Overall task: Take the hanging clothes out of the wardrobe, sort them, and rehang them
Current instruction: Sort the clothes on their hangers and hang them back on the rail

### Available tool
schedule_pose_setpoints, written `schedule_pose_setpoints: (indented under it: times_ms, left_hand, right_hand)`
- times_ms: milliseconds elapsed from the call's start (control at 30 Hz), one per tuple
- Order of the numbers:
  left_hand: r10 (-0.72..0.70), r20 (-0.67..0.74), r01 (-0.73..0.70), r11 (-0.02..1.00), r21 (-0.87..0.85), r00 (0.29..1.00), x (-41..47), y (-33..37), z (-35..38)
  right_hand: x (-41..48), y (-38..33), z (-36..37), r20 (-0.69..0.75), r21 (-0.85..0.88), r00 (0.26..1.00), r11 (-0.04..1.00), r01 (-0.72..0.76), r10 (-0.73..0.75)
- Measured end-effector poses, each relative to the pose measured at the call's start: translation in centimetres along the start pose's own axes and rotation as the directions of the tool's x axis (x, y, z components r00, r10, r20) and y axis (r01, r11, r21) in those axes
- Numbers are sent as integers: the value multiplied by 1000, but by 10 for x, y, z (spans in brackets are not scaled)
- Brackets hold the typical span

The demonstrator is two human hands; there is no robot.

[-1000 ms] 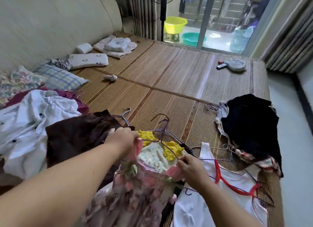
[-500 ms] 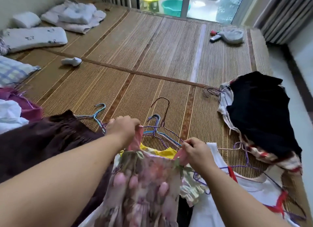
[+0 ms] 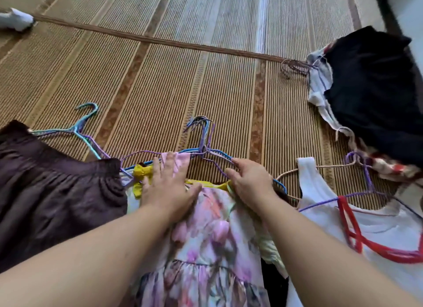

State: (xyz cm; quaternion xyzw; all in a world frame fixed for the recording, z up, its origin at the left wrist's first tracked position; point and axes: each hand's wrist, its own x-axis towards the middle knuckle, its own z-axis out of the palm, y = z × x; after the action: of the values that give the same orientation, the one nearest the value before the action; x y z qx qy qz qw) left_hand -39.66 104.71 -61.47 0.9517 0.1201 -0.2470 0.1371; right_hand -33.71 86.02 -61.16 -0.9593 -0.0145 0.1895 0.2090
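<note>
A pink floral dress (image 3: 206, 233) lies flat on the woven mat, on top of a yellow garment (image 3: 142, 174) and several wire hangers (image 3: 203, 135). My left hand (image 3: 169, 190) rests palm down on the dress's left shoulder strap, fingers spread. My right hand (image 3: 249, 183) presses on the dress's right shoulder, fingertips touching a purple hanger wire. A dark brown garment (image 3: 52, 192) lies to the left and a white top with red trim (image 3: 343, 219) to the right, each on hangers.
A pile with a black garment (image 3: 375, 96) on top sits at the far right on the mat (image 3: 206, 77). A white sock (image 3: 16, 19) lies at the upper left. A light-blue hanger hook (image 3: 84, 116) sticks out from the brown garment.
Both hands have let go of the dress's straps and now lie flat on the dress, which has been laid down on the pile. The view has tilted down and closer.
</note>
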Motion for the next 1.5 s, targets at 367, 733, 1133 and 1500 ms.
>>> schedule_pose_setpoints:
  times_ms: [367,733,1133,1500]
  left_hand:
    - [60,55,-63,997,51,997,-12,20,-17]
    - [496,168,-502,865,-8,852,-113,151,-25]
    - [546,341,-563,825,-59,765,-128,287,43]
    - [178,74,-183,981,62,981,-42,376,80]
  right_hand:
    - [-33,7,-27,71,-85,997,996,26,-20]
    - [-156,145,-131,-121,-91,943,942,-322,311]
    - [-163,302,-171,-92,41,924,928,-370,372]
    - [-86,375,-216,-17,71,994,992,-102,104]
